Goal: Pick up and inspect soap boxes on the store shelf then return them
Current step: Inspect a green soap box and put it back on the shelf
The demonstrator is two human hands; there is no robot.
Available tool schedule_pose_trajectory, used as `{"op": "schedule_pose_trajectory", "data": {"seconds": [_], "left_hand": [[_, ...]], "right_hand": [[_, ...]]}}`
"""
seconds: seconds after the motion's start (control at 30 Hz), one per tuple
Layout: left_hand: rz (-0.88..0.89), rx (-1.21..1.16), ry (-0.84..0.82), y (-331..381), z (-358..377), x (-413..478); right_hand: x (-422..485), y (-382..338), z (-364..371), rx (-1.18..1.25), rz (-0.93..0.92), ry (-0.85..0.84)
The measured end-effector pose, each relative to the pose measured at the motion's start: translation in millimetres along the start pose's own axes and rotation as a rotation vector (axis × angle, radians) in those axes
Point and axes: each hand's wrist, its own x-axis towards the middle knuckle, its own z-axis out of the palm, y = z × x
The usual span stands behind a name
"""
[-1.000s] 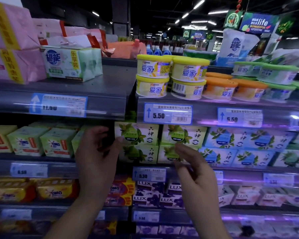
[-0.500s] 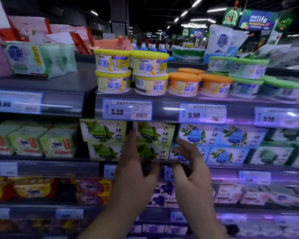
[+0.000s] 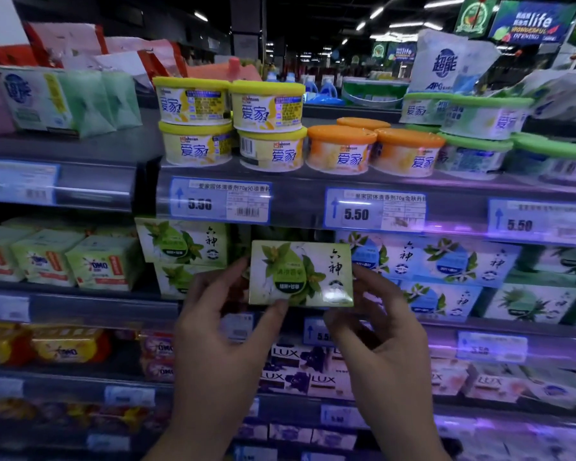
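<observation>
Far left, middle shelf: pale green OMO boxes stood in a row, yellow OMO packs on the shelf below. Top shelf had yellow-lidded tubs stacked two high, then orange-lidded tubs, then green-lidded tubs further right. Price tag reading 5.50 sat on the shelf edge under the yellow ones.

Left hand pinched the left end of a green soap box, thumb under the bottom edge, fingers on the left side. Box was held off the shelf, face toward the camera, roughly level, in front of a gap in the middle row. Two matching green boxes stayed stacked on the shelf just left of it.

Right hand gripped the box's right end, thumb under the lower right corner, fingers behind the right edge. So both hands closed on the same box.

Right of that: blue-labelled boxes in the same row, darker green ones at far right. LUX boxes sat on the shelf below, partly hidden by the hands.
</observation>
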Motion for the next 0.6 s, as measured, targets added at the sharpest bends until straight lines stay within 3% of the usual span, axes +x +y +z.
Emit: {"op": "schedule_pose_trajectory", "data": {"seconds": [0.17, 0.6], "left_hand": [[-0.172, -0.368, -0.156, 3.4, -5.0, -4.3], [-0.148, -0.406, -0.355, 5.9, -9.4, -18.9]], "right_hand": [[0.3, -2.5, -26.5, 0.128, 0.037, -0.084], [-14.2, -6.8, -65.0, 0.341, 0.053, -0.192]]}}
